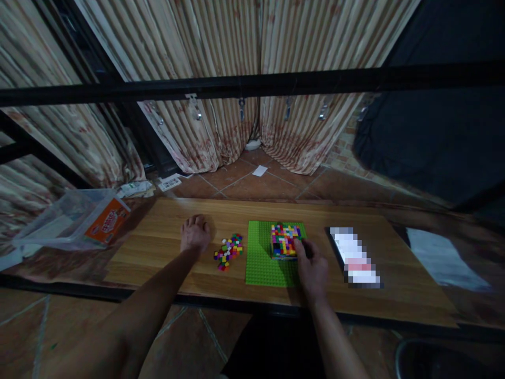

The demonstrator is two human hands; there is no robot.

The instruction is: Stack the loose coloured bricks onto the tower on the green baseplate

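Note:
A multicoloured block built of small toy bricks (284,243) stands on the upper right part of a green baseplate (258,268). My right hand (313,268) is at the block's right side, its thumb against the bricks and its other fingers curled beside it; whether a loose brick is between them is hidden. Left of the baseplate lies a pile of loose coloured bricks (229,252). Farther left, my left hand (195,233) rests on the wooden table (158,237) with its fingers curled under, apart from the pile, and no object shows in it.
A phone (353,258) with a blurred screen lies right of the baseplate. White paper (445,258) is at the far right. A clear plastic bin (59,221) with an orange label stands at the left. A black bar (256,86) with hanging clips crosses beyond the table, before curtains (213,47).

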